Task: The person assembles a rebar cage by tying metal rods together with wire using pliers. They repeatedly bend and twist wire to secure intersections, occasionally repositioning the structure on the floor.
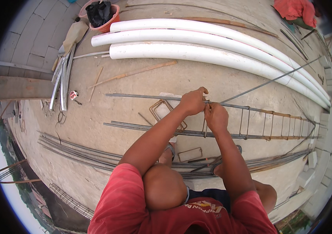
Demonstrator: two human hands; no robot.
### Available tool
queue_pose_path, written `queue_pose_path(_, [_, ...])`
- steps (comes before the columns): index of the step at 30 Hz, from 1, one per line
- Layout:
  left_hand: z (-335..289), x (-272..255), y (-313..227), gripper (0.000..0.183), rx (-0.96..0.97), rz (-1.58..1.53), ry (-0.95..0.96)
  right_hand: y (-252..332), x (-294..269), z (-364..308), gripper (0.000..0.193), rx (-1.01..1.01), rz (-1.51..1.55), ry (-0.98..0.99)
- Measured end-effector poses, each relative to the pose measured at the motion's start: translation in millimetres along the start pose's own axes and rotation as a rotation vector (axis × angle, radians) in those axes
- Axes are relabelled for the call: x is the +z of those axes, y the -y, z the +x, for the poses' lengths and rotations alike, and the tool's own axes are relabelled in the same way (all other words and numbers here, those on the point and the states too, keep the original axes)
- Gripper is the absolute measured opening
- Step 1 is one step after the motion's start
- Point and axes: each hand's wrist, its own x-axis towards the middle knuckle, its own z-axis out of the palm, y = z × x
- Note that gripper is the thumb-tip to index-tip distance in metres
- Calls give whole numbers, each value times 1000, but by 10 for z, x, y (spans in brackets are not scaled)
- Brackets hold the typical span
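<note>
A long rebar cage lies before me, with steel stirrups (266, 124) spaced along its right part. My left hand (192, 101) is closed over its far steel bar (150, 96), one finger sticking up. Beside it my right hand (216, 117) is pinched at the same bar, above a stirrup (205, 126); what lies between its fingertips is too small to make out. The near bars (134, 126) run below both hands. Loose rectangular stirrups (159, 109) lie under my left forearm. A thin rod (267, 82) slants from near my right hand to the upper right.
White pipes (197, 50) stretch across the far side. Bundled rebar (84, 151) lies close to my feet. At left are metal channels (61, 84), a tape measure (73, 95) and an orange tub (113, 19) holding a black bag. Pale blocks (325, 152) line the right.
</note>
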Motion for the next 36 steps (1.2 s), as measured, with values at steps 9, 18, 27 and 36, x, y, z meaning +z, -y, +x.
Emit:
queue_pose_path(9, [177,-37,13,23,-49,-84,-12,-26,188,1,23,-68,-94,-203])
queue_pose_path(18, [250,81,-16,16,21,-187,-109,-1,227,-5,22,-87,-128,-232])
queue_pose_path(27, [65,106,0,20,169,-149,-131,36,-418,90,20,-139,-215,258])
queue_pose_path(36, [-5,30,37,46,82,-279,-158,316,-813,696,8,-822,-548,324])
